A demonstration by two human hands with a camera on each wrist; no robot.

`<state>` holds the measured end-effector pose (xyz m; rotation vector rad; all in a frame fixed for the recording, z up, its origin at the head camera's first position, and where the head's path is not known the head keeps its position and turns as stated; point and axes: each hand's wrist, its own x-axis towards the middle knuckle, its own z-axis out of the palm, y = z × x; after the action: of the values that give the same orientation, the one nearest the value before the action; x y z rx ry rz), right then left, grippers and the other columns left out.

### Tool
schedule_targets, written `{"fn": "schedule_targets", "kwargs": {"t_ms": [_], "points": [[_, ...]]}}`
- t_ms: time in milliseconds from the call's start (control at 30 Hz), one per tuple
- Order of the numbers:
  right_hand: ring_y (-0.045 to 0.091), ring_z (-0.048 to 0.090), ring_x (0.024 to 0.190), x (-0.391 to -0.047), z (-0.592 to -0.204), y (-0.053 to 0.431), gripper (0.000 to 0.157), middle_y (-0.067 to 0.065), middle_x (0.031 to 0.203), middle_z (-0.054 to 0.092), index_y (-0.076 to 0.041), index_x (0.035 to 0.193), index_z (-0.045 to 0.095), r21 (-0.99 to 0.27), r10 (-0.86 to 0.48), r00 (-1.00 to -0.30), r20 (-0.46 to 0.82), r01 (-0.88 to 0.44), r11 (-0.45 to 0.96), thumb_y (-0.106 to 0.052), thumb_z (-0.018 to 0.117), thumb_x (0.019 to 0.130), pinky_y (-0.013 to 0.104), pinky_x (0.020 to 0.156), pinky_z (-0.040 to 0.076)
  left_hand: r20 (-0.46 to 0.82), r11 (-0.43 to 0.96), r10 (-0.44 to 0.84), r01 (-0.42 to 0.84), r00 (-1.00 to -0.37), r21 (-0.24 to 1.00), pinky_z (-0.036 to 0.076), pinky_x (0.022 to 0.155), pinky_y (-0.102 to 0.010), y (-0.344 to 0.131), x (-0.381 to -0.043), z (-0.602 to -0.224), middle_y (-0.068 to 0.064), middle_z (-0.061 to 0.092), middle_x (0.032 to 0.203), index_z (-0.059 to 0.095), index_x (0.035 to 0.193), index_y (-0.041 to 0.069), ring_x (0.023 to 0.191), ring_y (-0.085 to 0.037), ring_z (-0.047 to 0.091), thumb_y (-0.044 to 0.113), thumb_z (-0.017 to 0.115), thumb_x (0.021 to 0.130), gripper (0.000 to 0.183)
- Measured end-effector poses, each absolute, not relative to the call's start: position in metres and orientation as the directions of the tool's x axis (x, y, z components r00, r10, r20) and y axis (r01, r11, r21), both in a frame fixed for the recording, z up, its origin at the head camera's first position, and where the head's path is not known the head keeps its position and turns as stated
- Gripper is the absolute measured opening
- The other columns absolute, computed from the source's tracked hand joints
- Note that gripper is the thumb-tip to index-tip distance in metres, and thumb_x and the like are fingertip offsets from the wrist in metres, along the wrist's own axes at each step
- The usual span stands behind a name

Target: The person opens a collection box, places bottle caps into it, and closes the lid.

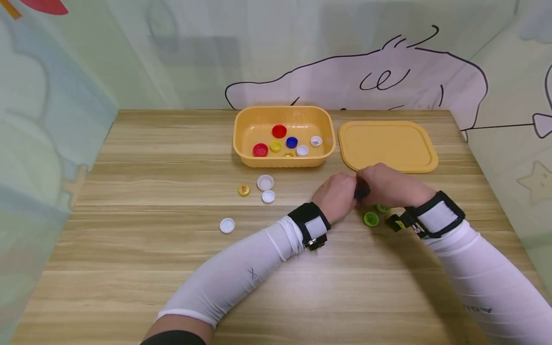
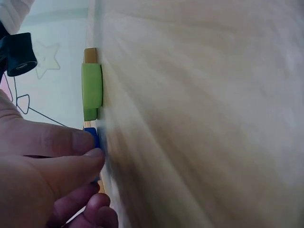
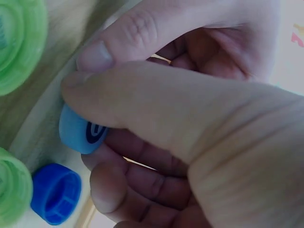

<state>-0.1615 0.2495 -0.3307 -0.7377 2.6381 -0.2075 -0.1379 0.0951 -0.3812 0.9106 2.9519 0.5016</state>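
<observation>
In the head view my left hand (image 1: 337, 195) and right hand (image 1: 390, 184) meet over the table's right half, in front of the yellow lid. Between my fingers is a light blue bottle cap (image 3: 78, 128) with a dark printed mark. My right thumb lies over its top edge, with curled fingers beneath it. The left thumb tip meets the right thumb right at the cap, its other fingers curled. A dark blue bottle cap (image 3: 56, 194) sits on the table close by. Two green bottle caps (image 1: 371, 219) (image 1: 383, 208) lie just under my right hand.
A yellow container (image 1: 284, 162) with several red, yellow, blue and white caps stands at the back, beside its yellow lid (image 1: 388, 146). White caps (image 1: 265, 182) (image 1: 268, 196) (image 1: 227, 225) and a yellow cap (image 1: 244, 190) lie in front. Printed walls border the table.
</observation>
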Motion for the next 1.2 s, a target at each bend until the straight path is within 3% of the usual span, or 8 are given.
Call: {"fn": "schedule_targets", "kwargs": {"t_ms": [233,400,600,833,1200], "points": [[0.018,0.056,0.076,-0.164,-0.311,0.242,0.026,-0.001,0.083,0.063,-0.011,0.094,0.068,-0.247,-0.542,-0.791,-0.285,-0.485,0.839,-0.018,0.084,0.075,0.036,0.071,0.049,0.134,0.764,0.517,0.527,-0.845,0.372,0.049,0.075,-0.025,0.085,-0.139,-0.369,0.004,0.062,0.092,0.065,0.097,0.016,0.089,-0.011,0.06,0.018,0.067,0.091,0.006],[0.018,0.058,0.078,-0.166,-0.289,0.229,0.026,-0.001,0.088,0.065,-0.011,0.101,0.068,-0.23,-0.521,-0.811,-0.268,-0.471,0.852,-0.018,0.082,0.08,0.036,0.072,0.052,0.124,0.778,0.467,0.474,-0.875,0.412,0.047,0.074,-0.023,0.074,-0.143,-0.345,0.003,0.06,0.097,0.064,0.107,0.012,0.09,-0.01,0.057,0.02,0.064,0.096,0.014],[0.019,0.058,0.075,-0.177,-0.265,0.208,0.026,0.002,0.09,0.065,-0.009,0.102,0.067,-0.253,-0.58,-0.806,-0.118,-0.541,0.802,-0.014,0.081,0.081,0.032,0.068,0.052,0.183,0.791,0.406,0.445,-0.895,0.421,0.046,0.079,-0.021,0.049,-0.154,-0.316,0.0,0.06,0.104,0.065,0.114,0.009,0.095,-0.012,0.056,0.024,0.068,0.094,0.025],[0.021,0.057,0.075,-0.201,-0.248,0.172,0.024,0.004,0.091,0.064,-0.007,0.103,0.067,-0.27,-0.654,-0.756,0.016,-0.633,0.726,-0.013,0.079,0.082,0.031,0.067,0.049,0.208,0.81,0.298,0.362,-0.932,0.462,0.045,0.084,-0.02,0.012,-0.168,-0.291,-0.001,0.06,0.107,0.063,0.114,0.008,0.098,-0.014,0.055,0.021,0.068,0.094,0.024],[0.022,0.056,0.082,-0.24,-0.249,0.109,0.031,0.003,0.097,0.062,-0.009,0.107,0.063,-0.258,-0.672,-0.74,0.019,-0.653,0.712,-0.023,0.078,0.085,0.033,0.072,0.047,0.184,0.835,0.159,0.231,-0.97,0.499,0.046,0.078,-0.024,-0.046,-0.193,-0.284,-0.005,0.062,0.111,0.062,0.115,0.008,0.093,-0.017,0.055,0.018,0.065,0.096,0.022]]}}
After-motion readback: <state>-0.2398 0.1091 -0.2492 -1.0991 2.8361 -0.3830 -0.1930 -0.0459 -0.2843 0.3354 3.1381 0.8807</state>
